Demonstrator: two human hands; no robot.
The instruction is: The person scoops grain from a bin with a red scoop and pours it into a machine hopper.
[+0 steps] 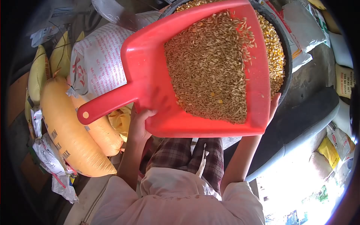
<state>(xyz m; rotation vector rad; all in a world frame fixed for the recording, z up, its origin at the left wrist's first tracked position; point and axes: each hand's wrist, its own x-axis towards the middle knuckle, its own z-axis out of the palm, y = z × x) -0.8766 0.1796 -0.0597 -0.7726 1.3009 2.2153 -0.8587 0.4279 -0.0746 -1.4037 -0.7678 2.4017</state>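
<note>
A red dustpan-shaped scoop (150,75) is held up level in front of me, with a heap of brown unhusked grain (210,67) in it and a few yellow kernels among the grain. My left hand (142,122) grips the scoop's near left corner beside its handle, thumb on top. At the right edge my right hand (275,107) supports the scoop, its fingers wrapped against the side and partly hidden. Behind and below the scoop is a round dark tub (288,63) with yellow corn kernels (272,48) in it.
Full orange sacks (71,131) and a white printed sack (99,60) stand at the left. A long black padded seat (300,127) lies at the right. Plastic bags (305,24) are at the upper right, and a metal scoop-like object (112,13) shows at the top.
</note>
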